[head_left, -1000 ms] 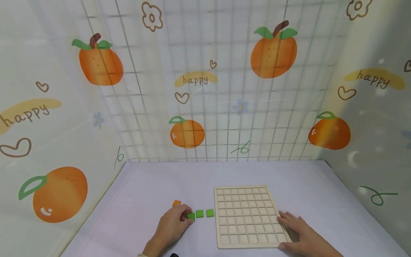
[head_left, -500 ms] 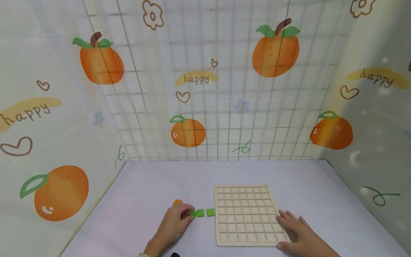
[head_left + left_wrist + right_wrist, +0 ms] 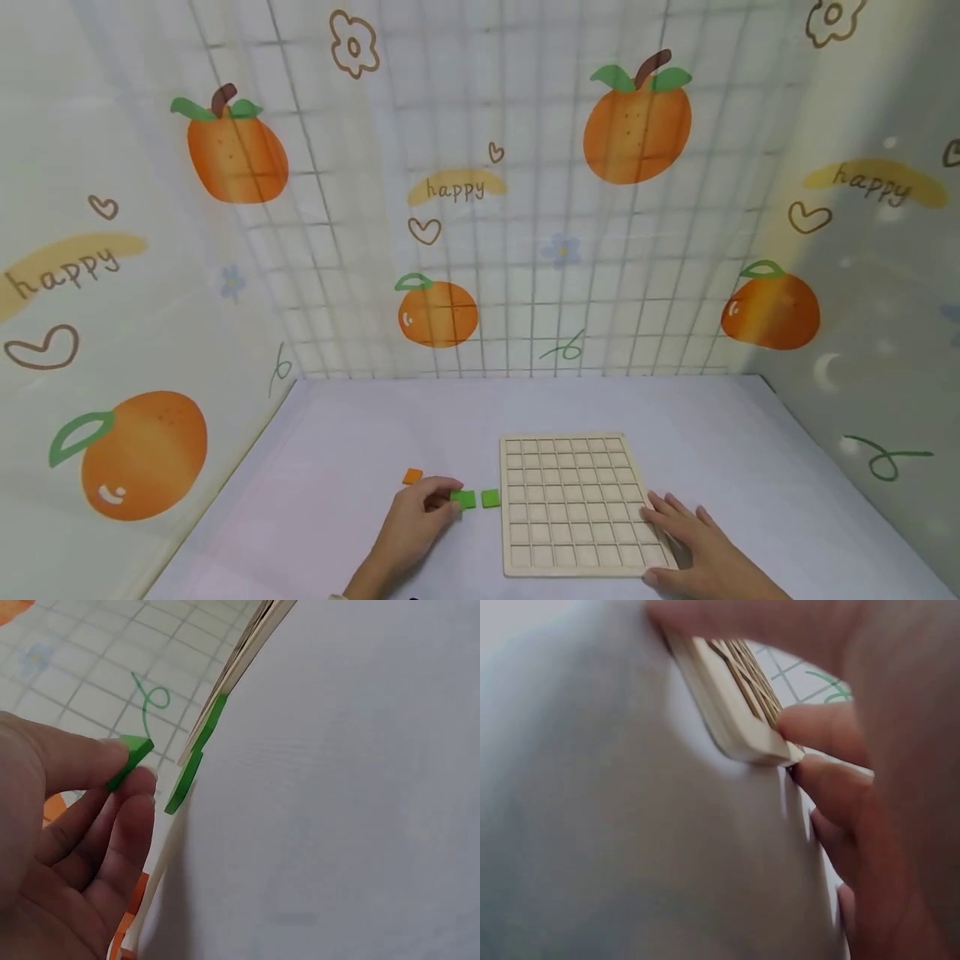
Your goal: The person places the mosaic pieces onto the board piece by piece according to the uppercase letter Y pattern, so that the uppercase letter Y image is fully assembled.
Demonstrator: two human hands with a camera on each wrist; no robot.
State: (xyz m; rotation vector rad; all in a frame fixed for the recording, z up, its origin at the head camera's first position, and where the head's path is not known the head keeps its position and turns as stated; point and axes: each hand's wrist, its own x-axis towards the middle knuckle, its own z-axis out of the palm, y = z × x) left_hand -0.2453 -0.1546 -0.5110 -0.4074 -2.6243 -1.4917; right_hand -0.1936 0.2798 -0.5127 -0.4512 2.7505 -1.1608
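Observation:
My left hand pinches a small green square tile between thumb and fingertips, tilted and lifted off the table in the left wrist view. Two more green tiles lie in a row between that hand and the board: the nearer one, partly overlapped by the held tile in the head view, and another one by the board's left edge. The wooden grid board lies flat with bare squares. At its near right corner rests my right hand, fingers extended along the right edge and thumb at the corner.
An orange tile lies just beyond my left hand. The white table is enclosed by a printed curtain at the back and sides. A small dark object shows at the bottom edge of the head view.
The pinched green tile has come up off the table and moved right with my left hand, toward the other green tiles. The orange tile shows more fully. My right hand stays at the board.

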